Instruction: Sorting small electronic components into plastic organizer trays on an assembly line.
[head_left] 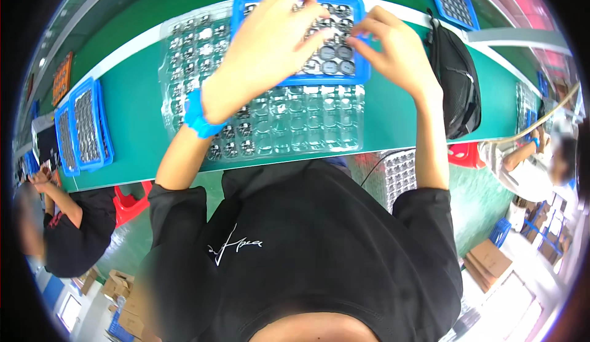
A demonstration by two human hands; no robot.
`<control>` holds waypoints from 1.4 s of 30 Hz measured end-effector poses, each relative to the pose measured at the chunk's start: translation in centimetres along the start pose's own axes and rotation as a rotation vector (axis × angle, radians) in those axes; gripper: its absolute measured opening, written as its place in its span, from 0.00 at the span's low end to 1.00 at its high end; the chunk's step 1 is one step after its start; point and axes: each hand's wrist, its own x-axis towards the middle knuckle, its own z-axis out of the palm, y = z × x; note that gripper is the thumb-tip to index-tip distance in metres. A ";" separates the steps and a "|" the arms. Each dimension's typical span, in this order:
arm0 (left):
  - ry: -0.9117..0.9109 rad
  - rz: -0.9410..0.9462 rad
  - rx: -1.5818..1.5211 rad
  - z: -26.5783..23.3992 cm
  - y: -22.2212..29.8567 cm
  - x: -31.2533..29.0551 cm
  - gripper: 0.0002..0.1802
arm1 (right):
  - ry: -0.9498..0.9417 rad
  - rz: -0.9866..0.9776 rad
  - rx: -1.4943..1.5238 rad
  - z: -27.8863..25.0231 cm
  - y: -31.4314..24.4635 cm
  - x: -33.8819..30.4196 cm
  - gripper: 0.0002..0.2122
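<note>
Green and edged in white, a long work surface (135,139) crosses a busy workroom, a black short-sleeved shirt (332,231) in the foreground. Nearest on it lies a clear plastic sheet (307,124) moulded in rows of pockets, with small dark pieces (230,149) in those toward the left; it looks thin and bendy, likely best lifted by two opposite edges. Overlapping its far part, a blue tray (322,81) holds rows of round dark discs (329,66). Above the tray, the left hand (264,41), a blue band (198,117) at its wrist, has thumb and forefinger parted; the right hand (396,47) holds thumb and forefinger close together by the tray's right side. Whether either pinches a disc cannot be told. The discs appear light, stiff and smooth, apt to slip and perhaps to scratch, so a gentle fingertip hold on the rim should suit them. The tray looks rigid, its raised walls the natural grip. To the right sits a black bag (455,84). Farther off are more blue trays (108,121), a red stool (128,205) and two other people, one at left (80,237), one at right (519,173).
</note>
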 end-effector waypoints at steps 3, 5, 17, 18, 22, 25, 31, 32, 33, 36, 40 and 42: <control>0.141 -0.171 -0.036 -4.8 -3.5 -2.7 0.10 | 0.095 0.014 0.158 0.0 -2.1 1.0 0.08; 0.144 -0.315 0.039 -7.0 -6.1 -6.2 0.09 | 0.107 -0.104 0.180 1.8 -4.8 3.3 0.07; -0.091 -0.291 0.084 -4.2 -10.5 -8.9 0.15 | -0.247 -0.001 -0.412 11.5 -12.7 14.9 0.14; -0.106 -0.272 0.132 -3.9 -10.8 -8.5 0.14 | -0.200 0.012 -0.446 12.4 -12.6 15.1 0.13; -0.085 -0.217 0.156 -3.4 -12.1 -8.2 0.10 | 0.001 0.070 -0.508 14.0 -12.9 15.1 0.09; -0.078 -0.230 0.110 -4.8 -11.0 -7.5 0.07 | 0.159 0.027 -0.257 11.6 -13.0 14.0 0.08; 0.082 -0.372 -0.007 -7.6 -6.1 -5.3 0.08 | 0.197 0.056 0.263 5.0 -9.4 11.4 0.07; 0.132 -0.378 -0.011 -7.8 -4.7 -5.5 0.07 | 0.145 -0.009 0.263 1.4 -9.8 9.6 0.07; 0.129 -0.382 -0.013 -7.4 -3.7 -5.4 0.07 | 0.135 -0.084 0.290 -0.1 -8.2 8.2 0.08; 0.094 -0.077 -0.109 -4.7 -1.5 -3.6 0.09 | -0.042 -0.019 0.336 -5.4 -4.9 3.2 0.07; -0.036 -0.026 -0.170 -0.9 0.5 -2.6 0.06 | -0.040 -0.093 0.208 -2.9 0.2 -0.7 0.04; -0.066 -0.016 -0.173 0.5 0.9 -2.0 0.06 | -0.034 -0.098 0.073 -2.6 0.7 -1.5 0.05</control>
